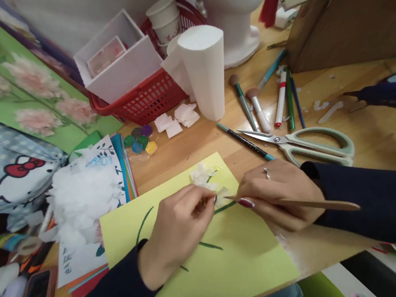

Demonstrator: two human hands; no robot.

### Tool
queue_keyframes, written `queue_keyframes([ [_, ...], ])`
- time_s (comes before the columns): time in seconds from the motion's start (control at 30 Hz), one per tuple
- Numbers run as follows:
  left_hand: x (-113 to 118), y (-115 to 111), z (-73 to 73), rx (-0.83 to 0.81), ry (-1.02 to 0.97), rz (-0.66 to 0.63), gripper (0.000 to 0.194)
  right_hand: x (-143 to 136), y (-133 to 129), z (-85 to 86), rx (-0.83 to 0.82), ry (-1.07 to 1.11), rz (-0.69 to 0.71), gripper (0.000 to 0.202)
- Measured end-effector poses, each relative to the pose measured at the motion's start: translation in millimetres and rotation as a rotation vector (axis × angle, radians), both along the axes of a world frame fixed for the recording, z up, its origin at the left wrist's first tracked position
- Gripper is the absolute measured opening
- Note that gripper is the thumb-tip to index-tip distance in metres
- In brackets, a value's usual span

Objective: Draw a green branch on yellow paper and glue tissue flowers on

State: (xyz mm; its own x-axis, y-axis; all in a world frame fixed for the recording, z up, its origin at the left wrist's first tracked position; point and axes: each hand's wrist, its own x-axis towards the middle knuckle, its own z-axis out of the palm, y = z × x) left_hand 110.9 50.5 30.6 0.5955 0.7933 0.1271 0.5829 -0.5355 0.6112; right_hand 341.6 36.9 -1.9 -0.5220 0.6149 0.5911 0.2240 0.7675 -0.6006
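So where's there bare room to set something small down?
Bare table shows between the paper squares and the yellow sheet. The sheet's lower right, below the right hand, is bare too. It's crowded around the scissors, brushes and pens.

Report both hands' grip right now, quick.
Left hand: closed, at the pale paper; whether it holds a piece cannot be told.
Right hand: closed, holding a slim brown stick.
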Motion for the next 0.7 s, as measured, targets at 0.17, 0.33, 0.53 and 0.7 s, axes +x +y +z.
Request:
queue_keyframes([
  [0.17, -2.8, 3.0, -3.5, 0.051, 0.018, 0.016, 0.01, 1.2, 5.0, 2.1, 0.007, -0.146, -0.032, 0.014],
  [0.33, -6.5, 0.6, -2.4, 0.144, 0.046, -0.01, 0.008, -4.2, 4.8, 3.8, 0.03, -0.144, -0.094, 0.014],
  [0.53, -20.9, -7.2, -2.2, 0.429, 0.432, 0.027, 0.066, -3.9, 6.0, 7.7, 0.037, -0.182, -0.086, 0.016],
  [0.7, -24.7, -10.6, -17.0, 0.433, 0.61, 0.082, 0.1, -5.2, 7.6, 10.5, 0.027, -0.211, -0.06, 0.015],
])
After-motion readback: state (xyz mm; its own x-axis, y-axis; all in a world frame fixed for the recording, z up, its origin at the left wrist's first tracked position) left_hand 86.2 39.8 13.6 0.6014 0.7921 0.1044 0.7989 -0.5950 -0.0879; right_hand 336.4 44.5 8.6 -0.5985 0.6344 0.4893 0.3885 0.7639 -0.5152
